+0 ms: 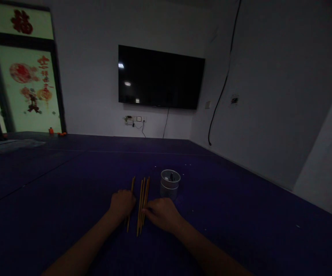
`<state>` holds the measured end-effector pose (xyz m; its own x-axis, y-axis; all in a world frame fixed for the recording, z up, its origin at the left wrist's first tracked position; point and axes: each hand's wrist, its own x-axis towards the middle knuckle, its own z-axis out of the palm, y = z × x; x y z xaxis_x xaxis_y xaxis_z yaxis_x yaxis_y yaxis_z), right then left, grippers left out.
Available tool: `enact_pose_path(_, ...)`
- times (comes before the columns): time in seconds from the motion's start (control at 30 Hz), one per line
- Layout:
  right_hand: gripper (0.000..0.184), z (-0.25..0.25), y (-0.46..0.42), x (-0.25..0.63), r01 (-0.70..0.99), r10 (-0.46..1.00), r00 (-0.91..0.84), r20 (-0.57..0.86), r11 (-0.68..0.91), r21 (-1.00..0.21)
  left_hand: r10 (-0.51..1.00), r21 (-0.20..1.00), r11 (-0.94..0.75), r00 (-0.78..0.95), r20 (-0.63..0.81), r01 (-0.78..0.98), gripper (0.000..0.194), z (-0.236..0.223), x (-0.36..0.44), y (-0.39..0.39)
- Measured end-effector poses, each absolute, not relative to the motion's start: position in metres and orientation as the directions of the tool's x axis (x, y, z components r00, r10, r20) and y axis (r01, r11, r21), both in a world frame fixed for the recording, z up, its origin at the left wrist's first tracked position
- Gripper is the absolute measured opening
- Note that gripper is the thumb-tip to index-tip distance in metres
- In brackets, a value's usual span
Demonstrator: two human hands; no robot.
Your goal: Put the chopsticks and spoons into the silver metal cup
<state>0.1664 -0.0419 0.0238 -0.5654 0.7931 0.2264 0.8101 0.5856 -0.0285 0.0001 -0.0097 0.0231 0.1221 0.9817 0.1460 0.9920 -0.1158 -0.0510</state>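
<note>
Several thin wooden chopsticks lie roughly side by side on the dark blue-purple surface, pointing away from me. My left hand is closed over one or two chopsticks on the left, apart from the main group; its fingertips are hidden. From the right, my right hand pinches at the rightmost chopsticks with thumb and curled fingers, and how many it grips cannot be made out. Just beyond that hand stands an upright round greyish cup, with small dark and pale things inside that are too dim to name.
The wide surface reaches back to the walls, with small pale specks scattered on it. Clear plastic sheeting and small orange objects lie at the far left. A television hangs ahead; a black cable dangles at right.
</note>
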Motion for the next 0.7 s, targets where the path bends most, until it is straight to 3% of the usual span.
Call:
enact_pose_path(0.4,0.034,0.0237,-0.0423,0.1668,0.807,0.787,-0.567,0.242,0.590,-0.030,0.983,-0.040,-0.156,0.159,0.091,0.987,0.036,0.0274,-0.0056,-0.0073)
enact_pose_path(0.7,0.032,0.0235,-0.0416,0.1668,0.806,0.785,-0.566,0.251,0.591,-0.032,0.975,-0.002,-0.149,0.147,0.165,0.989,0.031,0.0244,-0.0070,-0.0085)
